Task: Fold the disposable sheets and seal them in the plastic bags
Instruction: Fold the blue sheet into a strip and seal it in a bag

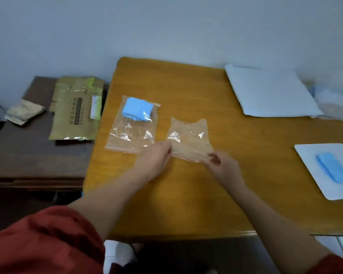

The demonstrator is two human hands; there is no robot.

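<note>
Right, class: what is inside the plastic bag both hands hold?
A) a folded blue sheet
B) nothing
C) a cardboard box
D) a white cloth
B: the held bag, pinched by the left hand and right hand, is see-through and empty; the folded blue sheet lies in the other bag beside it.

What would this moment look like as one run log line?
held: empty zip bag | left hand: pinches its mouth | right hand: pinches its mouth | beside: packed bag with folded blue sheet
</note>
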